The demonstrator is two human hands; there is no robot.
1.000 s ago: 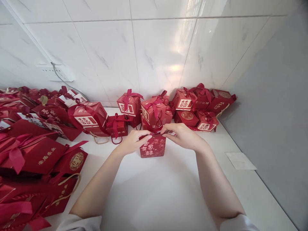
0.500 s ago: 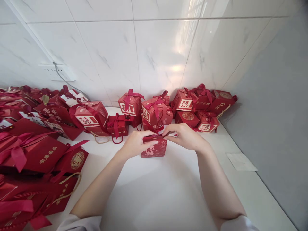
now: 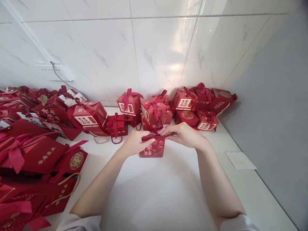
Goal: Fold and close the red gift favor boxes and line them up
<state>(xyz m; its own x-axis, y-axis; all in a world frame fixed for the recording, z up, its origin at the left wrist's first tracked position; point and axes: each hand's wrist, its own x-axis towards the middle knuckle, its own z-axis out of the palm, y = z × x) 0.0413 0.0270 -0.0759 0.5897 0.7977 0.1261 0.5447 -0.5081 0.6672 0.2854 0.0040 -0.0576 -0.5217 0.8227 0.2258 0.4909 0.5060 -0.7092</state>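
Observation:
A small red gift box (image 3: 152, 149) with pale Chinese characters and patterns on its front stands upright on the white tabletop. My left hand (image 3: 135, 143) grips its upper left corner, the thumb lying across the front and the fingers behind. At the upper right corner, the fingers of my right hand (image 3: 184, 136) are pinched on the top edge. Part of the box top and what lies behind it are hidden by the fingers. Just behind it, a red box with a ribbon bow (image 3: 152, 112) stands close to the fingertips.
Red boxes with bows (image 3: 185, 99) are stacked at the back right. A large pile of red boxes and bags (image 3: 45, 150) covers the left side. A flat white piece (image 3: 241, 160) lies by the grey panel (image 3: 271, 112) on the right. A cable runs from a wall socket (image 3: 54, 72).
My left thumb has moved a little on the box front, and the box has turned very slightly. Both hands stay at its top edge. The whole view has shifted a little.

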